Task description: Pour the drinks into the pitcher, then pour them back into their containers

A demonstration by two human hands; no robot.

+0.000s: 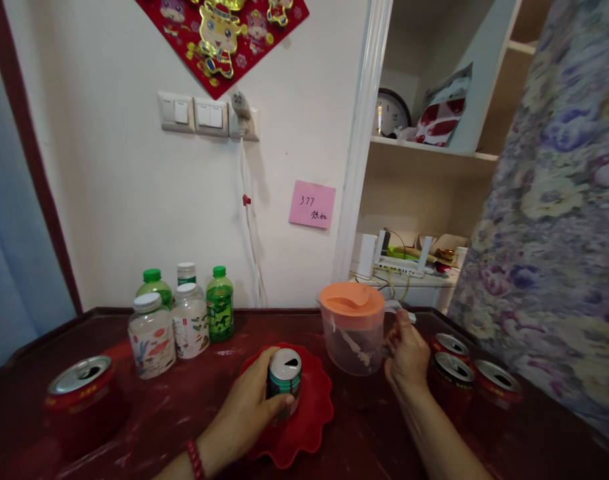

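Note:
My left hand [249,400] is wrapped round a small green and silver drink can [286,373] whose top is opened. The can stands upright on, or just over, a red scalloped plate [312,407]; its base is hidden by my fingers. To the right, my right hand [408,353] grips the handle of a clear plastic pitcher [352,340] with an orange lid [352,298]. Through the pitcher's wall something pale shows at the bottom. The pitcher is upright beside the plate, near the back of the dark red table [194,407].
Several jars and bottles stand at the back left, among them a patterned jar [152,337] and a green bottle [219,307]. A red can [82,400] is at the far left. Three red cans [452,380] stand right of my right hand. A flowered curtain [554,200] hangs at the right.

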